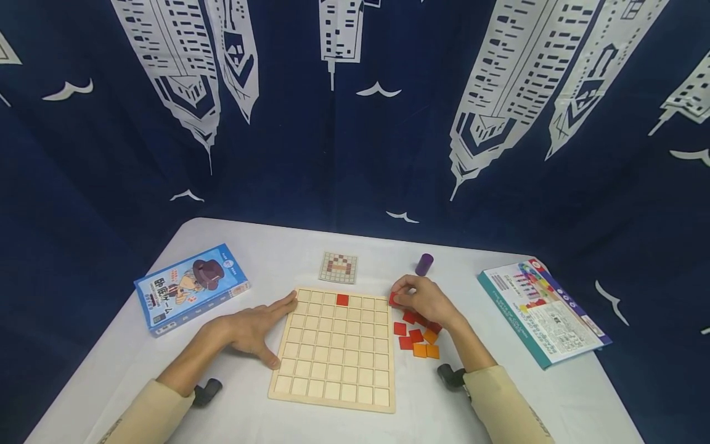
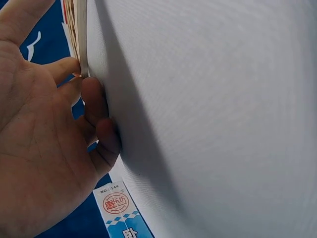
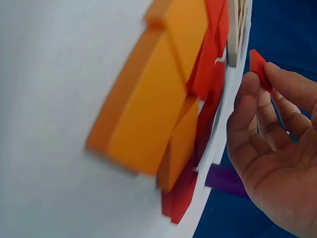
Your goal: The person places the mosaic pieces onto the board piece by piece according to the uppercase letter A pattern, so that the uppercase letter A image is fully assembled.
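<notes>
My right hand pinches a red square tile between thumb and finger, by the top right corner of the wooden grid board. Another red tile sits in a cell of the board's top row. On the board's left side my left hand is spread, thumb at the lower part of the edge and forefinger near the top corner. Its other fingertips bend down to the white cloth in the left wrist view. Loose red tiles and orange tiles lie below the right hand, some overlapping.
Behind the board lies a small pattern card. A purple cylinder stands beyond the right hand. On the left is a blue game box; on the right, a teal-edged box. A dark printed curtain hangs behind the table.
</notes>
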### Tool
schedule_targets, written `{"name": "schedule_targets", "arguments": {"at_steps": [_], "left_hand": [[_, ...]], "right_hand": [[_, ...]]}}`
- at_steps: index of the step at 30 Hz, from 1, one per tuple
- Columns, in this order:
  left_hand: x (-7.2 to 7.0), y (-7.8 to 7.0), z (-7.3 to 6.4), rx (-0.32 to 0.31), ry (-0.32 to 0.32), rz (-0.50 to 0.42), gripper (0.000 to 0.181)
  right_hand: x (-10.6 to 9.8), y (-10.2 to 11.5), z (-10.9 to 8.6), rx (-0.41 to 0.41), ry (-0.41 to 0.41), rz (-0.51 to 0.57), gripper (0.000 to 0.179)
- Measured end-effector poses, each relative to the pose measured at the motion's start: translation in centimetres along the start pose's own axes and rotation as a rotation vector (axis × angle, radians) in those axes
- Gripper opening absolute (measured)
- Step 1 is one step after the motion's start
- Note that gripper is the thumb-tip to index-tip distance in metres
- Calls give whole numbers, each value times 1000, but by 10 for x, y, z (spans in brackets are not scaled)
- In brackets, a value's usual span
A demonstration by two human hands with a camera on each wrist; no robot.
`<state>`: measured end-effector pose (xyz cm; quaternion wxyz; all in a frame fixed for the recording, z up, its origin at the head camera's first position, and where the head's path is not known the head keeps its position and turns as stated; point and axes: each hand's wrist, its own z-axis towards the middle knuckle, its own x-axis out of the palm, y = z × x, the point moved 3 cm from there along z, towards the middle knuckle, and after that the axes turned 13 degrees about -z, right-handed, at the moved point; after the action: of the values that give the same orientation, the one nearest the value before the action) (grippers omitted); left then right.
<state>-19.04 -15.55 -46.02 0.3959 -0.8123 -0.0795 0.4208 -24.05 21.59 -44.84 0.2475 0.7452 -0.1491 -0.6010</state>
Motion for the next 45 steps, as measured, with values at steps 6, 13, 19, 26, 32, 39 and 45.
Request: {"name": "schedule_targets", "arguments": {"at_steps": [6,13,19,26,32,39,45], "left_hand": [[0,0,0,-5,0,5,133],[0,0,0,-5,-3,9,134],[0,0,0,-8,-3,3,134],[0,0,1,4,2,4,134],[0,1,0,7,5,4,133],[-1,1,0,18,13,-2,133],[-1,0,0,3,17,1,132]], "right_hand": [[6,16,2,-48,17,41,9],[15,36,6,-105,66,128,8],[24,52,8,-143,113,178,10],[35,67,10,-177,160,206,12],[43,84,9,-196,218,214,15],[52,96,12,-238,253,202,13],[57,104,13,-263,262,158,12]]}}
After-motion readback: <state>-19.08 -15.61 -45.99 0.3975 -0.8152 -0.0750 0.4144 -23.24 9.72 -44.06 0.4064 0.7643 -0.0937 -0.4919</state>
